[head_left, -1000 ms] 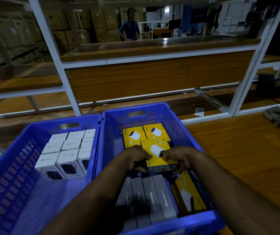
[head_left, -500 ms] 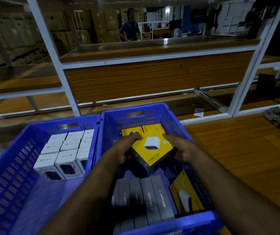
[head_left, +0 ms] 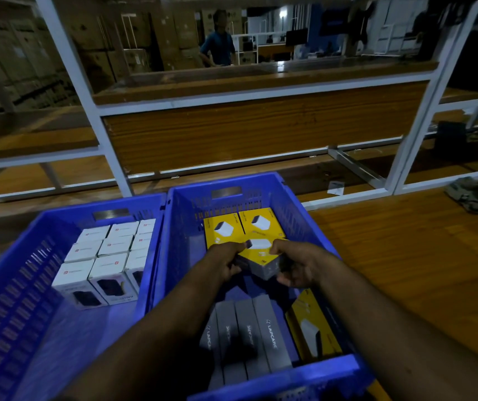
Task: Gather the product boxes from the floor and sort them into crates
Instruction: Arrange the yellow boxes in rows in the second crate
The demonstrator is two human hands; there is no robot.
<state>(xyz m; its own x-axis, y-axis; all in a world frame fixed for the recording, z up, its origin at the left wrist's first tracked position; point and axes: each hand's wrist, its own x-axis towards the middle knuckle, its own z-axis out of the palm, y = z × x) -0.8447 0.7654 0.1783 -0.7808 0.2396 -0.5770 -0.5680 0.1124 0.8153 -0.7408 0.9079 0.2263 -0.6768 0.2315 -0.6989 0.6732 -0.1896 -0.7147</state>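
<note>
Boxes: grey ones (head_left: 249,340) lie nearest us in the right crate (head_left: 295,204), then our left hand (head_left: 226,263) and right hand (head_left: 298,266) grip a yellow box (head_left: 261,250), two yellow boxes (head_left: 242,225) beyond.

Blue crates (head_left: 174,227); yellow (head_left: 261,251), white (head_left: 110,270), grey boxes (head_left: 266,334)

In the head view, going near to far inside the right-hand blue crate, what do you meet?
Row of grey Lapcare boxes → yellow product box held in both hands → two flat yellow boxes at the back → far blue crate wall.
</note>
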